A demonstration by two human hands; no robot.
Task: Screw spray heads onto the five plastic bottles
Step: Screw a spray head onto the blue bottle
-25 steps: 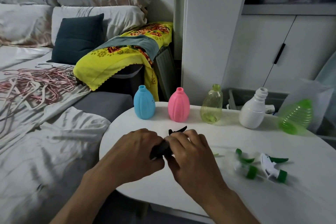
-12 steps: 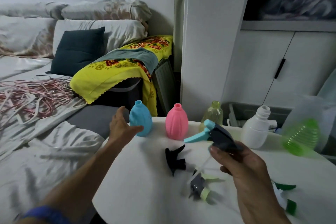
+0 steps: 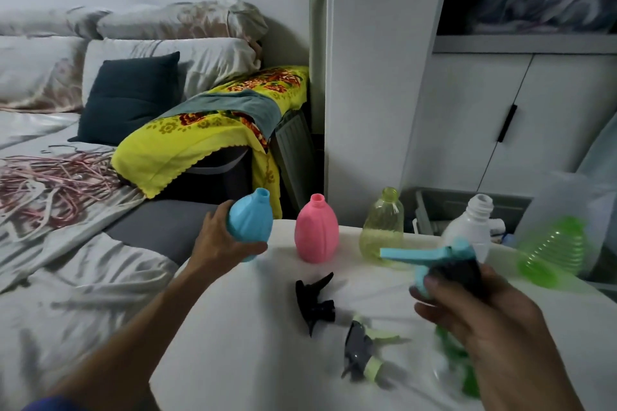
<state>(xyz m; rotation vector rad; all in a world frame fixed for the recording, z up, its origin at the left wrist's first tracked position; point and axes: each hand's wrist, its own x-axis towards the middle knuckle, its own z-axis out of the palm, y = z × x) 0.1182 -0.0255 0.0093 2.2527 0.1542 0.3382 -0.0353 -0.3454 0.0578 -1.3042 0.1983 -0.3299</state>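
Far left lay a bed [image 3: 66,277] with rumpled pale sheets, a tangle of pink hangers [image 3: 50,183] on it, and a dark cushion [image 3: 130,97] against the pillows. A yellow flowered cloth [image 3: 200,140] was draped over a dark box at the bed's end. The left hand [image 3: 222,240] was wrapped around the blue bottle [image 3: 251,220], thumb underneath and fingers behind, with the bottle tilted and its open neck pointing up and right; it sat at the far left rim of the white table [image 3: 253,344], and whether its base touched the top could not be told. Next in the row stood the pink bottle [image 3: 317,230], upright and uncapped, then the clear yellow-green bottle [image 3: 384,227], then the white bottle [image 3: 470,227] with its threaded neck bare, partly behind the raised spray head. On the table nearer the camera lay a black spray head [image 3: 315,304] on its side, and just right of it a grey one with pale green trim [image 3: 362,354], blurred. The right hand [image 3: 484,320] was closed around a dark-bodied spray head with a blue trigger [image 3: 434,255], held above the table, trigger pointing left. Beneath that hand showed a green blur, too smeared to name. Farthest right a bright green ribbed bottle [image 3: 554,253] lay tipped toward the camera.
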